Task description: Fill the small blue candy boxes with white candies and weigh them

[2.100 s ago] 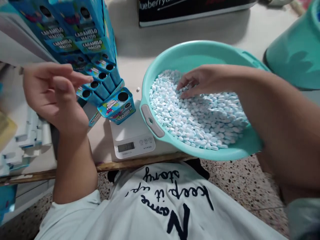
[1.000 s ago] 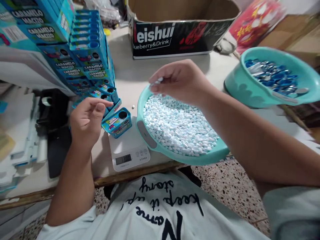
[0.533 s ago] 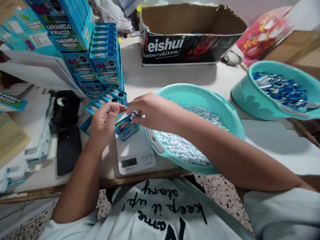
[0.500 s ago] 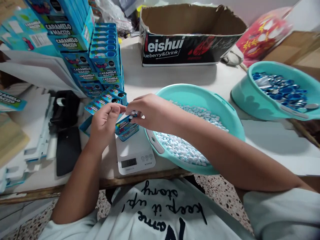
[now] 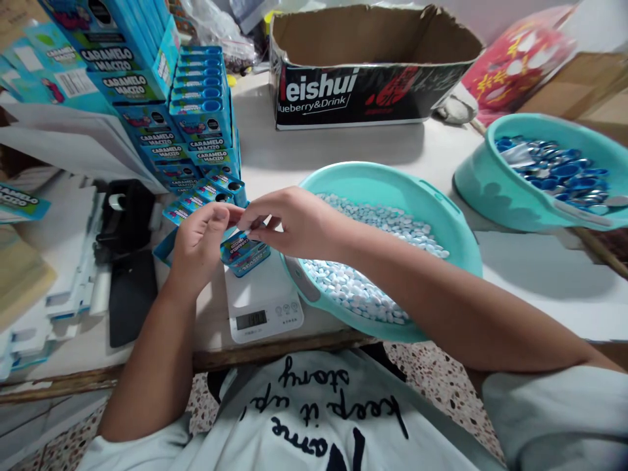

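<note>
My right hand (image 5: 299,221) hangs over a small blue candy tin (image 5: 244,254), fingers bent and pressed together, with a bit of white candy showing at the fingertips. Close by on the left, my left hand (image 5: 202,242) is curled with its thumb against the fingers; whatever it holds is hidden. The tin rests on a white digital scale (image 5: 267,307) whose display is lit with blurred digits. Beside the scale stands a turquoise basin (image 5: 387,176) of small pale white and blue candies (image 5: 360,291). Several more tins (image 5: 206,191) lie behind my left hand.
Stacked blue candy boxes (image 5: 167,124) rise at the back left. A black cardboard box (image 5: 353,98) stands behind the basin. On the right, another turquoise tub (image 5: 495,190) holds blue and silvery pieces. A black tape dispenser (image 5: 128,212) sits at the left.
My right fingers have closed in and moved slightly left over the tin; the candies seen between them earlier are now mostly hidden. My left hand has barely moved.
</note>
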`<state>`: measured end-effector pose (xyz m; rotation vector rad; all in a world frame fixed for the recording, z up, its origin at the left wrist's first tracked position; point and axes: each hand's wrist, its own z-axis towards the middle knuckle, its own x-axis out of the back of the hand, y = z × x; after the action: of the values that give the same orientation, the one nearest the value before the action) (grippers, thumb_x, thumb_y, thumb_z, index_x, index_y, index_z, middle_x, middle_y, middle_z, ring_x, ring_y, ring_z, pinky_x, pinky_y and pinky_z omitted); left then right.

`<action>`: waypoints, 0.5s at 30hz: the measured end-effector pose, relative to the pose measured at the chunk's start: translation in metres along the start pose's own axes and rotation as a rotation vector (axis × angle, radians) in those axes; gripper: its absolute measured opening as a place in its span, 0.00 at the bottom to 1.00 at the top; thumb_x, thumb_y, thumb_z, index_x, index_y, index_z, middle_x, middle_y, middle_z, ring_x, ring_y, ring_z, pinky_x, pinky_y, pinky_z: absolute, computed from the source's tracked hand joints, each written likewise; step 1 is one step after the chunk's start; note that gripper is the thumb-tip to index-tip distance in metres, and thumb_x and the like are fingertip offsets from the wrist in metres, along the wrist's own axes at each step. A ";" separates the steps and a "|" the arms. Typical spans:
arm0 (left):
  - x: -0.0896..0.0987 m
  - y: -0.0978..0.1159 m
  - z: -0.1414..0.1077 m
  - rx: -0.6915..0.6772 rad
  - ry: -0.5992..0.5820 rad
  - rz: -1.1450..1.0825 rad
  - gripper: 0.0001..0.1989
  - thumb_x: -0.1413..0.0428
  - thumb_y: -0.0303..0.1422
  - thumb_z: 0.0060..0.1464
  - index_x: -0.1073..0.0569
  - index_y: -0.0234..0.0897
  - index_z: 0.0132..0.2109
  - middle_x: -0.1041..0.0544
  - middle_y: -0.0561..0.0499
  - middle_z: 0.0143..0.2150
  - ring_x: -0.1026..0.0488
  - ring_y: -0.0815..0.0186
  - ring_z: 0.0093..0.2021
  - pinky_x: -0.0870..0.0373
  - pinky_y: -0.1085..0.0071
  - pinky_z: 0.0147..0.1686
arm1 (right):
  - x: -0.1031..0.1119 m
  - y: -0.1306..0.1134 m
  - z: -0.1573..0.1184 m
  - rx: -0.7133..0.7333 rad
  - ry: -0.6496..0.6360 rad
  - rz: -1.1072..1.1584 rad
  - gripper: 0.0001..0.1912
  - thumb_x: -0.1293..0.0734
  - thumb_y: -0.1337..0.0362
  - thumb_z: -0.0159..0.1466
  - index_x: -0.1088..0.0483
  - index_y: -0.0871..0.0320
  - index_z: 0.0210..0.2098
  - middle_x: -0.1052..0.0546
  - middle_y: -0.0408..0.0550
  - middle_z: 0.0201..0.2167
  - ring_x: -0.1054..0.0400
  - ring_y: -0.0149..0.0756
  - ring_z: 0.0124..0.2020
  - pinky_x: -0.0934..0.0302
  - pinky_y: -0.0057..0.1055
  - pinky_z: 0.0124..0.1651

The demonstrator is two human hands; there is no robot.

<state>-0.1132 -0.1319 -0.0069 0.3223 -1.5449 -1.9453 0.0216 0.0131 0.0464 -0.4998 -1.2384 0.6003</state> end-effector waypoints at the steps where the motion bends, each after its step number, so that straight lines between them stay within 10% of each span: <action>1: 0.000 0.000 0.000 0.004 0.005 0.001 0.26 0.47 0.57 0.63 0.21 0.38 0.41 0.20 0.47 0.38 0.22 0.62 0.40 0.23 0.66 0.45 | -0.001 0.001 0.000 -0.008 0.000 0.013 0.08 0.35 0.74 0.65 0.24 0.65 0.41 0.21 0.47 0.39 0.30 0.28 0.39 0.37 0.27 0.45; 10: 0.002 0.004 -0.001 -0.036 0.008 0.009 0.17 0.43 0.47 0.63 0.20 0.39 0.41 0.19 0.48 0.37 0.21 0.63 0.39 0.23 0.66 0.43 | 0.042 -0.014 -0.008 -0.235 0.060 -0.159 0.12 0.36 0.71 0.67 0.22 0.59 0.45 0.20 0.48 0.43 0.27 0.32 0.41 0.35 0.27 0.42; 15: 0.017 0.010 -0.001 -0.202 0.063 0.153 0.01 0.38 0.31 0.54 0.20 0.42 0.35 0.22 0.52 0.36 0.24 0.66 0.38 0.26 0.69 0.37 | 0.062 0.001 -0.015 -0.721 -0.363 -0.568 0.21 0.28 0.66 0.62 0.24 0.59 0.56 0.21 0.52 0.45 0.27 0.41 0.41 0.37 0.33 0.41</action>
<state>-0.1226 -0.1436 0.0054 0.1720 -1.2814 -1.9318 0.0491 0.0546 0.0861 -0.6064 -1.8552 -0.2775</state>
